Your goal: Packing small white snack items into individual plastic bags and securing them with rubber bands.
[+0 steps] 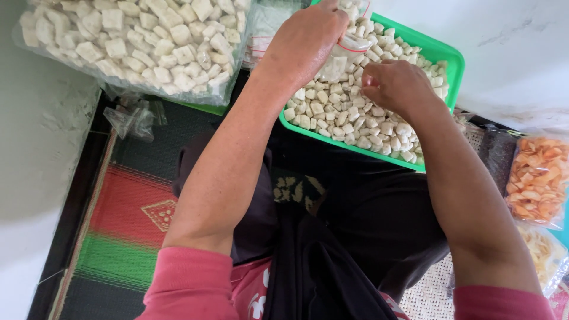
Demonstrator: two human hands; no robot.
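The small clear bag (347,50) hung from the left hand (308,38), whose fingers were closed on its upper edge and held it up over the far part of the green tray (441,53); a few pale pieces already showed through its lower half. Just beside the bag, on its near right, the right hand (394,86) was curled with thumb and fingertips pressed together, seemingly pinching a few of the white cube-shaped crackers (341,112), though the knuckles hid what lay between the fingers, so the pinch could not be confirmed. Beneath both hands the tray was heaped with those crackers and rested against the person's lap, which was covered in dark cloth (332,237). By the look of it, the filling of the bag was under way and nowhere near done. The next move would seem to call for the bag's mouth to be kept spread while the right hand carried its pieces over the rim and let them drop cleanly inside. Out to the left of the grip sat a large clear sack (136,44) of the same white pieces, with some empty plastic bags (133,118) lying below it on a striped woven mat (127,225). Well off to the right lay packets of orange chips (536,178).
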